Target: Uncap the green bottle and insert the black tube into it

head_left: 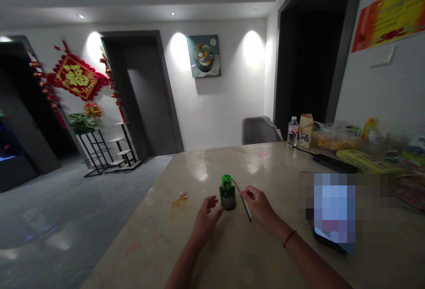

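Green bottle [227, 200] front and centre, standing upright on the tbl [252, 258], long axis vert., ribbed green cap [226, 182] pointing straight up. Just R of it, a thin black-and-white strip [248, 211], slanted: far end up by the bottle's shoulder, near end angling down-right twd the wearer; can't tell if it's flat on the tbl.

L hand [206, 218] in close on the bottle's L side, fingers curved and apart from the thumb, nothing in its grasp; thumb tip at the base, contact unclear. R hand [260, 202] over on the other side, thumb and fingers bunched tog. at the strip's upper part; can't tell if they're pinching it. Dark red band [290, 239] on that wrist.

Further out: orange stain [179, 206] to the L, pixelated phone-like screen [334, 218] to the R. Far R, water bottle [292, 132] upright next to a brown paper bag [306, 132], grey quilted chair [259, 130] behind the tbl.
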A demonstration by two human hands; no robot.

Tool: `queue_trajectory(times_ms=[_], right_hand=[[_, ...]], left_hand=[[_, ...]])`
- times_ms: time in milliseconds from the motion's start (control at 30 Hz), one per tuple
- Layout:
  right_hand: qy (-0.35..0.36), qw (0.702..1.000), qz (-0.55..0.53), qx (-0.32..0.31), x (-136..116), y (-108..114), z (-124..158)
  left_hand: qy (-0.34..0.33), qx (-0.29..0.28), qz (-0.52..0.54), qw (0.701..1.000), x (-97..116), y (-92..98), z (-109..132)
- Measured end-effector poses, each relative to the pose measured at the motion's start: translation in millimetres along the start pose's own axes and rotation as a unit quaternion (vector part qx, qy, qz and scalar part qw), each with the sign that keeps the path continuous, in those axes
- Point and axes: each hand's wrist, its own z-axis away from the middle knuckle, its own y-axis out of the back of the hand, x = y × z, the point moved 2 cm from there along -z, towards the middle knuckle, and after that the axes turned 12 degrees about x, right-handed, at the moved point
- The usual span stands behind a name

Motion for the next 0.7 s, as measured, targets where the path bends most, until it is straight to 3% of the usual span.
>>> queue_trajectory(times_ms=[167,433,700], right_hand=[[0.098,0.994,0.051,0.011,-12.0,-2.8,-11.4],[0.006,1.0,-0.004,-0.012,9.1,-34.3,-14.4],[-0.008,0.999,-0.022,-0.046,14.6,-45.4,-12.7]], left_hand=[[-0.093,-0.016,-0.14,0.986,-17.9,-8.5,1.1],[-0.091,0.014,-0.163,0.982,-22.9,-5.0,-3.9],[-0.084,0.021,-0.176,0.98,-23.1,-6.3,-1.8]])
